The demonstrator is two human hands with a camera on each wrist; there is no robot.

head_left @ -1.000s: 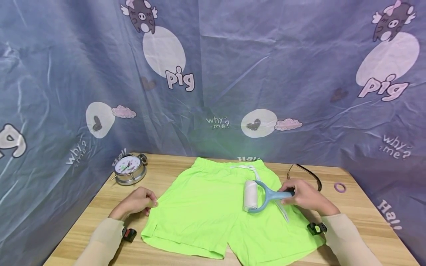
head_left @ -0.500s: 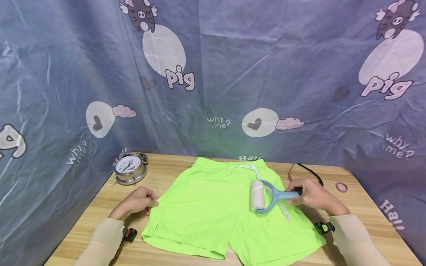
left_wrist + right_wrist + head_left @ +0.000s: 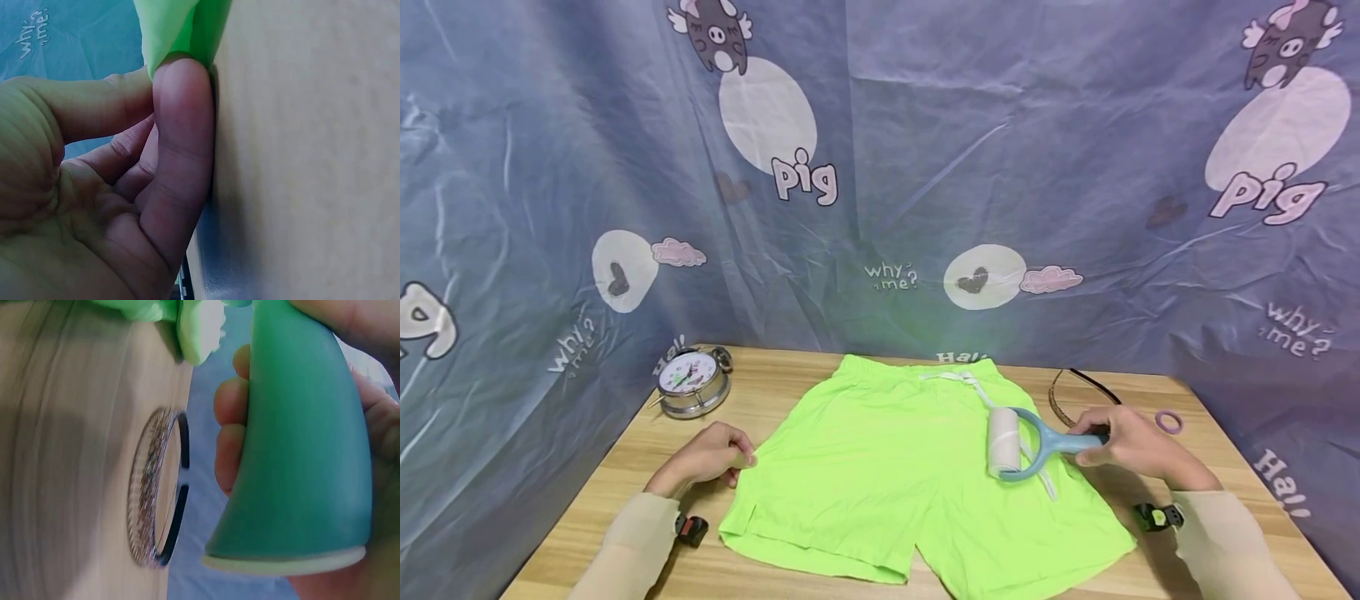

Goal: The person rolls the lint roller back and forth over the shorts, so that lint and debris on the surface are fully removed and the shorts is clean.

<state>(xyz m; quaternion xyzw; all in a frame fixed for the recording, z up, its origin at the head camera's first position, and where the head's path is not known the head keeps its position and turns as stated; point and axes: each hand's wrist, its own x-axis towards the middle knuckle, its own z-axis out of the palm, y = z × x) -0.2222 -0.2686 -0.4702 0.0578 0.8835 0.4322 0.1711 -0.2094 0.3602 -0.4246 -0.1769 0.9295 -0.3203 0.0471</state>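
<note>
Neon green shorts (image 3: 850, 467) lie spread on the wooden table, waistband toward the back wall, with a white drawstring (image 3: 977, 387). My left hand (image 3: 711, 454) pinches their left edge; in the left wrist view the green cloth (image 3: 181, 28) is caught between thumb and forefinger. My right hand (image 3: 1138, 446) grips the blue handle of a lint roller (image 3: 1052, 442), whose white roll rests over the right part of the shorts. Close up in the right wrist view, the handle (image 3: 300, 450) has fingers and thumb wrapped around it.
A twin-bell alarm clock (image 3: 692, 382) stands at the back left. A headband (image 3: 1063, 400) lies behind my right hand, and a purple ring (image 3: 1168, 422) sits farther right. Patterned blue fabric (image 3: 895, 167) hangs behind and at both sides of the table (image 3: 625, 467).
My right hand has moved to the right with the lint roller, drawing its roll across the shorts toward their right side. The left hand keeps its place on the cloth.
</note>
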